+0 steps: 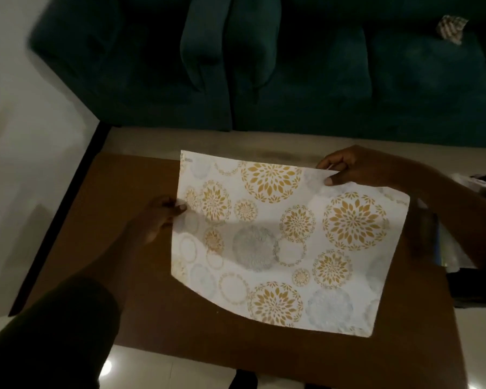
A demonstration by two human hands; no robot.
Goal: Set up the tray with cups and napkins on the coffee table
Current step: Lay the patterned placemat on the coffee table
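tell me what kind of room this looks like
Probably a home living room: a dark teal sofa stands behind a low brown coffee table, over which both hands hold a patterned placemat.

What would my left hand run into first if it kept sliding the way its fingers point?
Nothing new: the left hand already pinches the patterned mat, so it would only push that mat, probably across the coffee table.

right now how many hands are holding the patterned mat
2. The left hand pinches the patterned mat at its left edge; the right hand grips its far top edge, above the coffee table.
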